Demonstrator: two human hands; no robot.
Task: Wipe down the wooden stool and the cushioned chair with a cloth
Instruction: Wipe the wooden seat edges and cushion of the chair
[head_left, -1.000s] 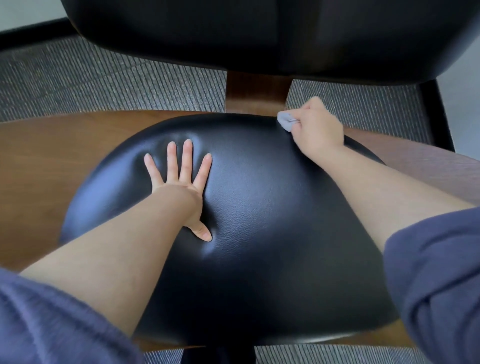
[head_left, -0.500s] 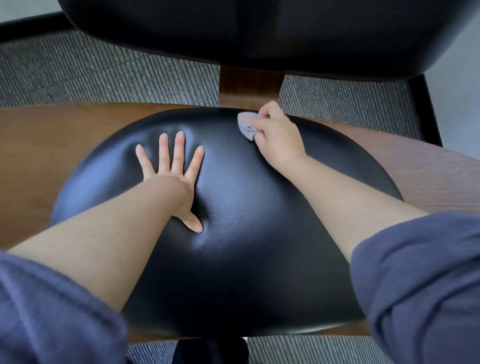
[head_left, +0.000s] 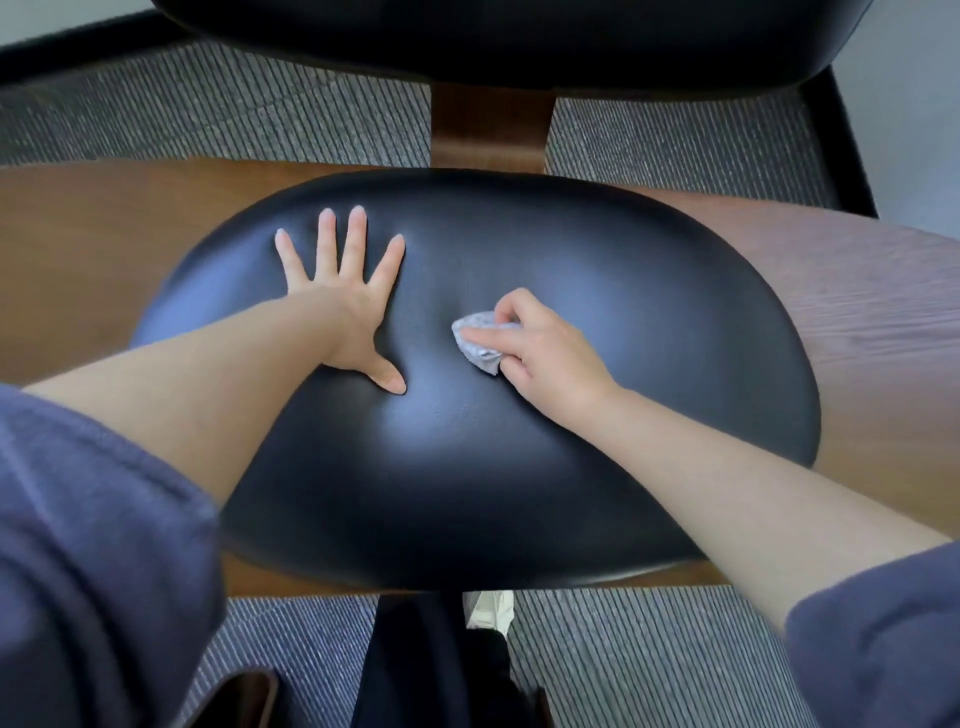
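Striped grey carpet (head_left: 649, 660) runs under and behind the cushioned chair (head_left: 597, 291), whose black padded seat fills the middle of the view on a brown wooden base (head_left: 88, 234). The wooden stool cannot be made out with any certainty in this view.

On the seat, just right of centre, lies the cloth (head_left: 478, 340), a small pale wad pressed against the leather. The right hand (head_left: 540, 353) covers its right side, fingers (head_left: 488, 338) curled and clenched around it. The left hand (head_left: 348, 306) lies flat near it on the left half of the cushion, fingers spread wide and gripping nothing, the thumb pointing toward the cloth. Both forearms reach in from the lower corners, bare below pushed-up blue sleeves (head_left: 78, 545).

The job looks to be midway through the seat, with the padded backrest (head_left: 519, 41) at the top edge likely yet to be wiped. The wad is small against so broad a cushion, so strips could be missed, most likely under the planted left palm and along the near edge. A loose pinch could also let the cloth slip out on the smooth leather. Weight leaned through the left arm might shift the chair if it sits on a swivel post; the base below is not clear enough to tell.
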